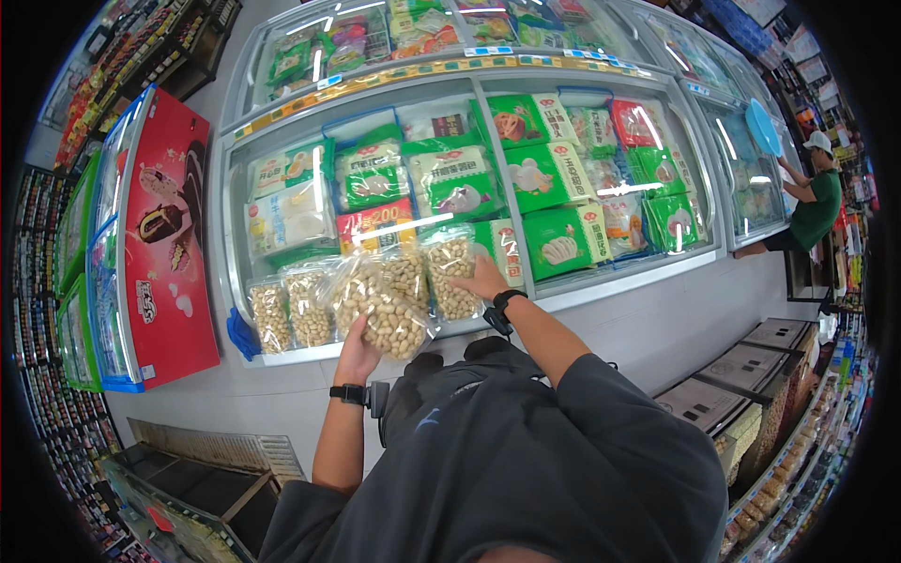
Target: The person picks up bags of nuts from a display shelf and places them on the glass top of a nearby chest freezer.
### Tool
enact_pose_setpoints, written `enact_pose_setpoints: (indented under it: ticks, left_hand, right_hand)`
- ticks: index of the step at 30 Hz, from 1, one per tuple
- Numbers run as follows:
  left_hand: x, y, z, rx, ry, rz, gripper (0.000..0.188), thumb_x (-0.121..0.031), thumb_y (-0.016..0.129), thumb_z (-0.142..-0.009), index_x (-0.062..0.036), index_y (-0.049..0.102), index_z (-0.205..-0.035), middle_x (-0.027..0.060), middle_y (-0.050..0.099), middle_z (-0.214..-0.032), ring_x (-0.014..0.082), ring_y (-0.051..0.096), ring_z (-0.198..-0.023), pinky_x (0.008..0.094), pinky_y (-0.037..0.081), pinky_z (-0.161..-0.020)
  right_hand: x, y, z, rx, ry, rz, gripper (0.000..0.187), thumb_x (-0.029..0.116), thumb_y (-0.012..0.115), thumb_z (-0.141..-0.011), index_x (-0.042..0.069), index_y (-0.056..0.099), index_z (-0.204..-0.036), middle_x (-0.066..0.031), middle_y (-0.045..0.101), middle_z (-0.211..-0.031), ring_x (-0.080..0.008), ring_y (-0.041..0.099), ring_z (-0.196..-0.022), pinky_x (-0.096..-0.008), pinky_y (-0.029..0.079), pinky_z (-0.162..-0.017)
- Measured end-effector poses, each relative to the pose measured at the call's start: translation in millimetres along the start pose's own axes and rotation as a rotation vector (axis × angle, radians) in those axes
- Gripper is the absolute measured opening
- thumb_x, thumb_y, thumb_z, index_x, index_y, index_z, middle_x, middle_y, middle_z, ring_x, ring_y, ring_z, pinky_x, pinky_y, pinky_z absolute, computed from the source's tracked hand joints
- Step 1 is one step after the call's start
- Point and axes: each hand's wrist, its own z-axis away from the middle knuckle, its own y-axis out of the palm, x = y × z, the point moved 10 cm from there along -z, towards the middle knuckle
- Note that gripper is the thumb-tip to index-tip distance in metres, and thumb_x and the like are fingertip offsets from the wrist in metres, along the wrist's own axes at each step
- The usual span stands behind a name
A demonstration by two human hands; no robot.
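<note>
My left hand (357, 353) is closed on the lower left edge of a clear plastic bag of pale shelled-looking nuts (389, 314), held tilted over the freezer's near edge. My right hand (484, 280) grips the right side of another clear bag of nuts (450, 267), which stands upright just right of the first. Two similar bags stand to the left, a narrow bag of nuts (270, 314) and a wider bag of nuts (308, 302). All of them are along the near rim of a glass-topped chest freezer (582, 293). The exact kind of nut is hard to tell.
Green and white frozen food packages (549, 178) lie under the freezer's glass. A red ice cream freezer (169, 244) stands to the left, and a blue cloth (242, 334) hangs at the near left corner. Bins (741, 366) stand behind right. Far right, a person in green (818, 206) leans on a freezer.
</note>
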Motion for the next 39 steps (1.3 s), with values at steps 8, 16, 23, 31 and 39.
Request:
enact_pose_setpoints:
  ticks: [8, 16, 23, 31, 39]
  left_hand:
    - [100, 99, -98, 0.127, -0.2, -0.28, 0.032, -0.019, 0.058, -0.092, 0.002, 0.053, -0.116, 0.013, 0.061, -0.113, 0.0213, 0.059, -0.103, 0.0346, 0.048, -0.091]
    - [180, 130, -159, 0.158, -0.238, -0.621, 0.043, -0.022, 0.055, -0.093, -0.003, 0.041, -0.129, 0.0081, 0.056, -0.117, 0.019, 0.052, -0.113, 0.0311, 0.043, -0.095]
    - [145, 116, -103, 0.083, -0.292, -0.487, 0.049, -0.029, 0.049, -0.096, -0.0075, 0.035, -0.138, 0.0111, 0.052, -0.128, 0.0241, 0.05, -0.119, 0.0352, 0.041, -0.098]
    - [85, -3, 0, -0.371, -0.061, -0.49, 0.042, -0.033, 0.05, -0.095, -0.0086, 0.045, -0.129, 0.0069, 0.058, -0.114, 0.0171, 0.057, -0.1, 0.0298, 0.044, -0.083]
    - [55, -72, 82, -0.499, 0.082, -0.545, 0.035, -0.034, 0.051, -0.093, -0.0091, 0.054, -0.118, 0.0048, 0.06, -0.109, 0.014, 0.057, -0.095, 0.0288, 0.044, -0.079]
  right_hand:
    - [-21, -77, 13, 0.148, 0.021, -0.58, 0.065, 0.037, 0.065, -0.085, -0.003, 0.04, -0.13, -0.0157, 0.057, -0.115, -0.0218, 0.056, -0.104, -0.0305, 0.046, -0.086]
    - [-67, -88, 33, 0.228, 0.13, -0.669, 0.091, 0.029, 0.087, -0.06, -0.005, 0.039, -0.13, -0.015, 0.055, -0.122, -0.0202, 0.055, -0.108, -0.032, 0.046, -0.09]
    - [-133, -78, 11, 0.093, 0.262, -0.523, 0.11, 0.035, 0.088, -0.058, -0.01, 0.027, -0.138, -0.0243, 0.043, -0.133, -0.0278, 0.051, -0.115, -0.035, 0.045, -0.092]
    - [-80, -71, 11, 0.065, 0.111, -0.454, 0.098, 0.044, 0.081, -0.063, -0.009, 0.038, -0.133, -0.0233, 0.046, -0.129, -0.0279, 0.049, -0.116, -0.0341, 0.042, -0.093]
    - [-92, -83, 17, -0.201, -0.036, -0.087, 0.079, 0.049, 0.07, -0.073, -0.005, 0.048, -0.126, -0.0223, 0.055, -0.108, -0.0361, 0.053, -0.103, -0.0412, 0.044, -0.086]
